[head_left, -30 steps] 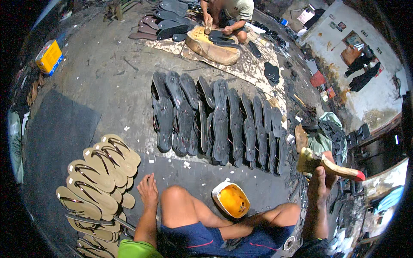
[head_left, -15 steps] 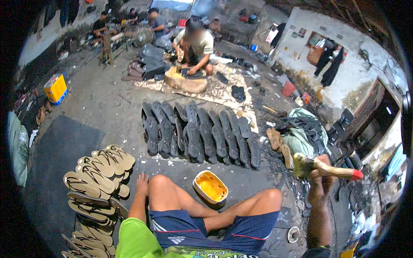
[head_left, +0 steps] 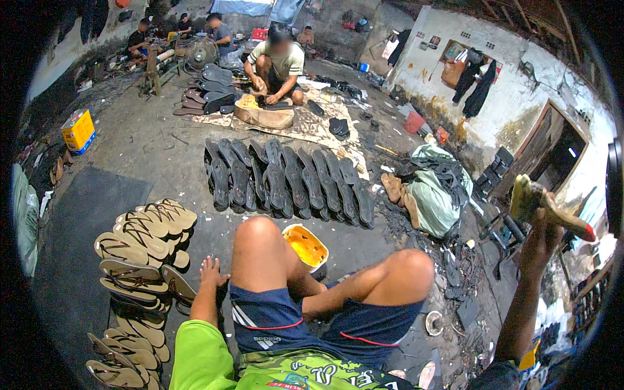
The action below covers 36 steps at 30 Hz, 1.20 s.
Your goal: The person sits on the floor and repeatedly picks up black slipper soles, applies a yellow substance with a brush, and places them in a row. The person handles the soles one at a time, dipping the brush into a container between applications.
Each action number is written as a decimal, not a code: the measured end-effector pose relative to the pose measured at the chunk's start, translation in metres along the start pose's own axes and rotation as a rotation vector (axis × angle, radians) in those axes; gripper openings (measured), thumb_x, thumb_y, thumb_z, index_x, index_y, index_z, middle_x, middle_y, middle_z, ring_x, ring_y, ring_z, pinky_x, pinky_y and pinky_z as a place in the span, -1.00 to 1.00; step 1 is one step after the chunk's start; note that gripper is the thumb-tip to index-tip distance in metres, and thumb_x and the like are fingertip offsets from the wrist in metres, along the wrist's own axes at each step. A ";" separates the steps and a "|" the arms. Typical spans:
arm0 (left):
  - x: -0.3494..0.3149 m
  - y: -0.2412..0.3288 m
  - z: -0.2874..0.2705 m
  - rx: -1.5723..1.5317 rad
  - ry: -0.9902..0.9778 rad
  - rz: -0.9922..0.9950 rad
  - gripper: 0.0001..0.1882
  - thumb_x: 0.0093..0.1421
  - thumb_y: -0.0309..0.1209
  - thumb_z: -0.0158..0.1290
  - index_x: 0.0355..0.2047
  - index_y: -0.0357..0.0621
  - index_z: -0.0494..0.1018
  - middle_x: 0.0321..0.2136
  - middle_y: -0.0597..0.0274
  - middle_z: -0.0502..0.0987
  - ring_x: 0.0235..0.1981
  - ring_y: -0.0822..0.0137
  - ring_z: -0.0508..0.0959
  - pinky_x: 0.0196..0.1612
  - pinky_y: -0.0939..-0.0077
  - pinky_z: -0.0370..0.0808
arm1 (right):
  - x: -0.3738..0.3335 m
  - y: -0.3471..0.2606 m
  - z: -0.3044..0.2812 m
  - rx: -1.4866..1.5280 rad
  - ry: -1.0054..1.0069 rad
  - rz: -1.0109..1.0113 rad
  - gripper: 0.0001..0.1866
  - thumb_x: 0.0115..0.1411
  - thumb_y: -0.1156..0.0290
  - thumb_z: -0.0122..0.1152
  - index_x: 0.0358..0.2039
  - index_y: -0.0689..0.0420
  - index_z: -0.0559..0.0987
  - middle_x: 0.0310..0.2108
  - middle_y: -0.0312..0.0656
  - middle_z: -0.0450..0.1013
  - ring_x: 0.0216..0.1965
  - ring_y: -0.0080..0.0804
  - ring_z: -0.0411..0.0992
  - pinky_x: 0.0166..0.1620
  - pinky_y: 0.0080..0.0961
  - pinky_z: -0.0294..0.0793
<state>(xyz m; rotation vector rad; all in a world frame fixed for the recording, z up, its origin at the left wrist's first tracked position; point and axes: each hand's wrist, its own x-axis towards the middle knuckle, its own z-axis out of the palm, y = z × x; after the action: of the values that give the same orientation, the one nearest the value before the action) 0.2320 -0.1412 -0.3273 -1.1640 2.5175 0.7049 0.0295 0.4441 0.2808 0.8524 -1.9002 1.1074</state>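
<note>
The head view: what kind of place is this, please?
Probably a small sandal-making workshop. Rows of dark soles lie on the concrete floor, finished tan sandals are stacked near the left hand, and the right hand holds a glue brush.

Colours around the seated person on the grey floor [head_left: 162, 156]

The brush [head_left: 549, 209] is showing a tan handle with a red tip; the bowl [head_left: 305, 247] is glowing yellow-orange inside; the sandals [head_left: 140, 234] are looking beige with brown straps, the soles [head_left: 286, 182] dark grey, the shorts [head_left: 292, 318] navy with red trim.
</note>
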 end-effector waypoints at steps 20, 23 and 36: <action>-0.031 -0.018 -0.006 0.006 -0.032 -0.019 -0.04 0.12 0.07 0.12 0.37 0.02 -0.12 0.36 0.03 -0.25 0.35 0.02 -0.15 0.34 0.03 -0.04 | 0.035 -0.016 0.080 0.278 -0.223 -0.196 -0.73 0.27 0.27 0.14 -0.23 0.26 0.48 -0.24 -0.30 0.33 -0.21 -0.56 0.27 -0.10 -0.60 0.27; -0.068 -0.065 -0.023 -0.058 0.102 -0.069 -0.07 0.13 0.04 0.13 0.35 -0.02 -0.09 0.33 0.01 -0.17 0.31 0.03 -0.07 0.31 0.05 0.00 | 0.039 0.021 0.102 0.219 -0.228 -0.113 -0.73 0.26 0.32 0.17 -0.15 0.26 0.49 -0.23 -0.28 0.37 -0.17 -0.57 0.30 -0.06 -0.61 0.29; -0.152 0.014 -0.069 -0.508 0.754 -0.338 -0.23 0.18 -0.10 0.13 0.26 -0.17 0.05 0.21 -0.07 0.13 0.14 0.07 0.25 0.21 0.11 0.19 | 0.013 0.231 0.308 0.101 -0.507 0.130 -0.52 0.33 0.19 0.08 0.13 0.24 0.44 0.08 -0.08 0.40 0.11 -0.33 0.35 0.20 -0.42 0.25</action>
<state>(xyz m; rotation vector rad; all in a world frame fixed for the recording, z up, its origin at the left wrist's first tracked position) 0.3151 -0.0742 -0.1977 -2.3375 2.6246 0.9801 -0.2534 0.2571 0.0991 1.1644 -2.3553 1.1475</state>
